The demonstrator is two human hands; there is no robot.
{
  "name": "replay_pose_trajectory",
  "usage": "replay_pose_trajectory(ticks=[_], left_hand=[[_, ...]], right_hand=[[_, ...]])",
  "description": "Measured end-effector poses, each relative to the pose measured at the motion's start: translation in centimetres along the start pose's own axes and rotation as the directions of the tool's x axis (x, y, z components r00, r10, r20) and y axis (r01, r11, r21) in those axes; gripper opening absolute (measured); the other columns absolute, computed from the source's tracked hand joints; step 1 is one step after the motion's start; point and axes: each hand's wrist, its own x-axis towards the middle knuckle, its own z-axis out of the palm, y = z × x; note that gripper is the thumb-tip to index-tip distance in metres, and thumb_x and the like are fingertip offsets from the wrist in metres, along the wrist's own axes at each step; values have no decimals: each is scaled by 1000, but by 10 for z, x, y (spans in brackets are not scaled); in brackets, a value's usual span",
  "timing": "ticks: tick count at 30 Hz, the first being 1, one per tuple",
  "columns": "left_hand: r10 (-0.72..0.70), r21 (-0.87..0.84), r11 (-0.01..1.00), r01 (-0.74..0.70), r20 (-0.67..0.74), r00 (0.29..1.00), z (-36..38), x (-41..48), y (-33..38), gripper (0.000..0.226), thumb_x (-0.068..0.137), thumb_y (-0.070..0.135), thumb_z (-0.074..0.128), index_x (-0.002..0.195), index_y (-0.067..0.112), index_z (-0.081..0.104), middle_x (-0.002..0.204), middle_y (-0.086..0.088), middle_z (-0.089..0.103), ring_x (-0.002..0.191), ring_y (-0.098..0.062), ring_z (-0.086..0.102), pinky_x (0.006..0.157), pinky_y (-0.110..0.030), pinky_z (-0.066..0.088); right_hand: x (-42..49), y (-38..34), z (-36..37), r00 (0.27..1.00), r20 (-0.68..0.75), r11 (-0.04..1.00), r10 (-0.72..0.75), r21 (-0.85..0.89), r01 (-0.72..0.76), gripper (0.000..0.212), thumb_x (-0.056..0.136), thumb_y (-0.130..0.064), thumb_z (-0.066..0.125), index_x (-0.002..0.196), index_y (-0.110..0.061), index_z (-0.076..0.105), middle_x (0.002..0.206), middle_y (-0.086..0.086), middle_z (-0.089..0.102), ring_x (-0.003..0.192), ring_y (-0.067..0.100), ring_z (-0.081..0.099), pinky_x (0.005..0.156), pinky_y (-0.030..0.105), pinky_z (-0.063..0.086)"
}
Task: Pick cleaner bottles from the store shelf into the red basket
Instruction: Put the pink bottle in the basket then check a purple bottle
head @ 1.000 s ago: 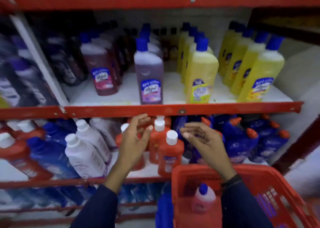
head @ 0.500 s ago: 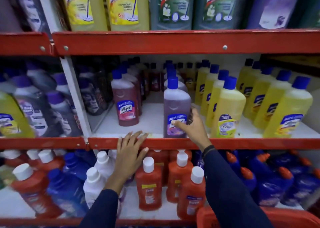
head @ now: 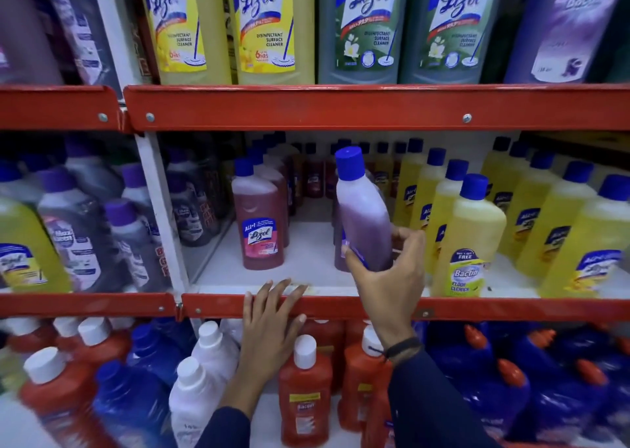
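My right hand (head: pixel 385 277) grips a purple cleaner bottle (head: pixel 361 209) with a blue cap on the middle shelf; the bottle tilts left, its base at the shelf front. A pink Lizol bottle (head: pixel 260 222) stands upright to its left. My left hand (head: pixel 272 325) rests flat with spread fingers on the red front rail (head: pixel 477 307) of that shelf. The red basket is out of view.
Yellow Bactin bottles (head: pixel 467 239) crowd the shelf right of my right hand. Large Lizol bottles (head: pixel 269 24) fill the top shelf. Below the rail stand orange bottles (head: pixel 305 393), white bottles (head: pixel 208 372) and blue bottles (head: pixel 511 379). A white upright (head: pixel 160 209) divides the bays.
The view rose from the basket to the shelves. My right hand reached up, closed on the purple bottle and tilted it left. My left hand settled on the red rail.
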Motion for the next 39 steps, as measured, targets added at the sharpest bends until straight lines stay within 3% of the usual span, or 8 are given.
replay_pose_trajectory(ticks=[7,11,15,20,24,28,33,39], left_hand=[[5,24,1000,-5,-3,1000,-2,-1,1,47,86,45,37,132,36,37,136,1,49,128,-23,28,108,-44,3],[10,22,1000,-10,-2,1000,-2,-2,1,47,86,45,37,132,35,38,134,0,51,127,-23,29,108,-45,4],[9,8,1000,-9,-4,1000,-2,-2,1,47,86,46,37,131,33,39,133,0,52,127,-24,33,108,-44,5],[13,9,1000,-13,0,1000,-1,-2,0,47,87,47,36,131,33,40,133,0,52,127,-26,38,108,-44,5],[10,25,1000,-10,-3,1000,0,-2,0,47,86,47,36,131,34,38,133,0,51,127,-24,32,108,-44,5],[15,22,1000,-15,-16,1000,0,-2,0,48,86,46,36,132,34,36,132,-2,52,126,-23,28,107,-45,5],[10,0,1000,-10,-16,1000,0,-3,0,49,87,48,35,134,35,35,135,-1,49,130,-25,29,110,-49,7],[12,-2,1000,-12,-4,1000,-2,-4,0,49,87,48,35,134,36,32,138,-1,46,133,-27,29,112,-49,8]], right_hand=[[-29,0,-16,995,-72,975,-67,-218,50,61,52,-26,88,93,-16,44,87,10,57,69,28,59,52,35,49],[-27,-3,-29,994,23,988,106,109,-108,56,54,-31,90,95,-20,53,90,2,62,74,16,60,60,26,51],[-17,-3,-41,831,470,585,296,598,-547,46,50,-31,91,88,-24,66,80,3,75,71,18,71,60,30,57],[-26,10,-36,608,750,116,260,601,-791,77,33,-45,93,91,-5,63,70,8,73,60,17,69,54,27,57],[-40,18,-29,466,885,-262,10,452,-853,59,84,-33,66,128,3,50,105,17,70,90,26,69,81,34,57],[-35,26,-20,504,863,-125,-41,496,-859,64,91,-26,56,139,4,28,115,18,62,100,27,64,89,36,53],[-42,40,-17,459,887,-160,-51,446,-881,60,82,-28,69,129,4,49,105,17,68,94,26,68,84,35,56],[7,28,-27,717,678,268,164,669,-693,69,42,-42,92,100,-16,66,81,-4,76,72,8,70,64,22,57]])
